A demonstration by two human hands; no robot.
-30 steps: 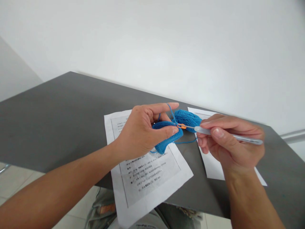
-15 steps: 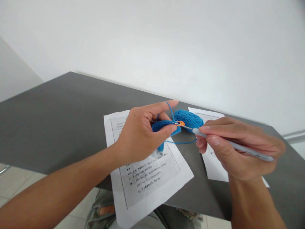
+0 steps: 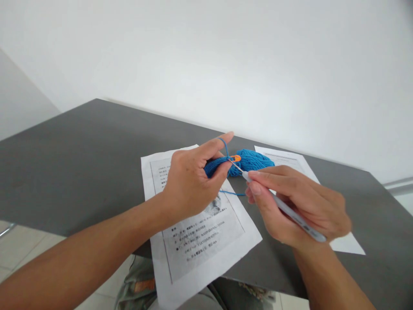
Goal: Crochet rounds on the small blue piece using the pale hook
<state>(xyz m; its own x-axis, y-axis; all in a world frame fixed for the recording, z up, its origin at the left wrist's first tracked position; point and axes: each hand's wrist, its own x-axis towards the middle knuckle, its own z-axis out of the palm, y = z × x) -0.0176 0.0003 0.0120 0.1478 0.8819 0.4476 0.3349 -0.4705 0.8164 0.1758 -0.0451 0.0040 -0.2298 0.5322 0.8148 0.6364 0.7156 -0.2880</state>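
Left paper: blurry black print can't be read.
Right paper: faint marks can't be read.
Hook: tiny dark marks can't be read.

Soft, diffuse light (small print blurry).

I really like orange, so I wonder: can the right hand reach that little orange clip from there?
Probably yes: the right hand is close, and the side of the orange clip facing it looks uncovered. But the hand is holding the hook, which might make grabbing tricky.
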